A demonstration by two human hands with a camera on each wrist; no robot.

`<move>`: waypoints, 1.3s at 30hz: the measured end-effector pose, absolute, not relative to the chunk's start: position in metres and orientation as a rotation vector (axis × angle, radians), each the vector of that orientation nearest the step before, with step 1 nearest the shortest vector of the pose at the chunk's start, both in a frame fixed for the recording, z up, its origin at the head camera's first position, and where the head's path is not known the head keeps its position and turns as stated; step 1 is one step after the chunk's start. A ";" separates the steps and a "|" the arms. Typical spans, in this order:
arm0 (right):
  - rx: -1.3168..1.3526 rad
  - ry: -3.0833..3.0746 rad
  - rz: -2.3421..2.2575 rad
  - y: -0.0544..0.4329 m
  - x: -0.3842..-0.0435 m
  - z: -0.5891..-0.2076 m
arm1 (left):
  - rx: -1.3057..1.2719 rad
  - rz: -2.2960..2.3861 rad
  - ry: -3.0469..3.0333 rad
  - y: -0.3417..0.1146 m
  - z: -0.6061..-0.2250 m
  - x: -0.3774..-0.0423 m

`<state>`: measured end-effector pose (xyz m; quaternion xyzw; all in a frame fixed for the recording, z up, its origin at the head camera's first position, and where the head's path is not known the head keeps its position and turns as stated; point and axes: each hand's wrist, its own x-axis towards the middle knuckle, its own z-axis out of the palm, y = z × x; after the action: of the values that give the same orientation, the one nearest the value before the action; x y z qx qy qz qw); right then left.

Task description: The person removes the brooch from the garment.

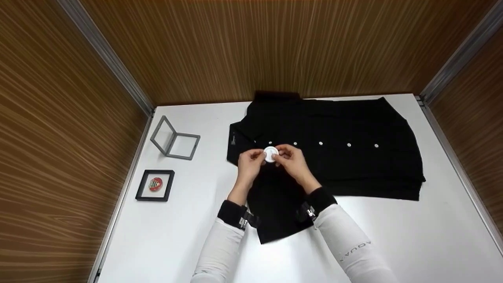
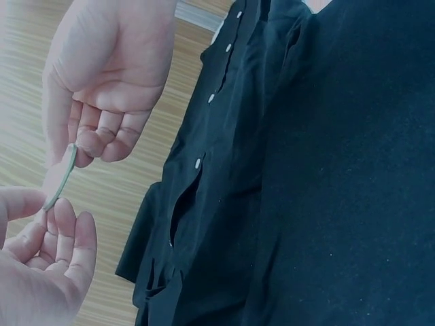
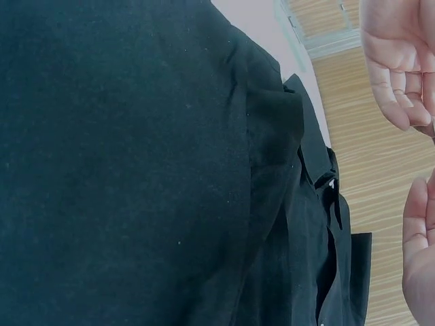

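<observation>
Both hands hold a thin white round disc (image 1: pixel 270 154) with a raised rim, above the black buttoned shirt (image 1: pixel 365 169). My left hand (image 1: pixel 249 166) pinches its left edge, and my right hand (image 1: pixel 292 162) pinches the right edge. In the left wrist view the disc (image 2: pixel 62 178) appears nearly edge-on, between the left hand (image 2: pixel 47 272) below and the right hand (image 2: pixel 112 75) above. The right wrist view catches only parts of the left hand (image 3: pixel 401 75) and right hand (image 3: pixel 421 251). The shirt lies spread, collar to the left, with several white buttons down its front.
On the white table (image 1: pixel 188 236), left of the shirt, a grey hinged display frame (image 1: pixel 183 158) stands opened. Nearer lies a black square frame (image 1: pixel 152 199) holding a red round badge (image 1: pixel 155 184). Wood-grain panels (image 1: pixel 251 47) enclose the table at the back and sides.
</observation>
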<state>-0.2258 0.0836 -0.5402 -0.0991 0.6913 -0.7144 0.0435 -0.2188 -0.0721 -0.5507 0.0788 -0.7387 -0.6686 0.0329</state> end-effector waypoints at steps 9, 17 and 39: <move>-0.252 2.068 -2.215 0.082 -0.226 -0.540 | 0.233 -2.038 -2.305 -0.072 -0.549 -0.218; -0.229 2.052 -2.221 0.081 -0.225 -0.538 | 0.220 -2.050 -2.296 -0.072 -0.551 -0.217; -0.183 2.047 -2.231 0.080 -0.228 -0.543 | 0.169 -2.011 -2.275 -0.071 -0.551 -0.214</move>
<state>-0.2278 0.0801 -0.5430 -0.0602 0.6738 -0.7345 0.0540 -0.2139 -0.0705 -0.5513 0.0557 -0.7471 -0.6604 0.0504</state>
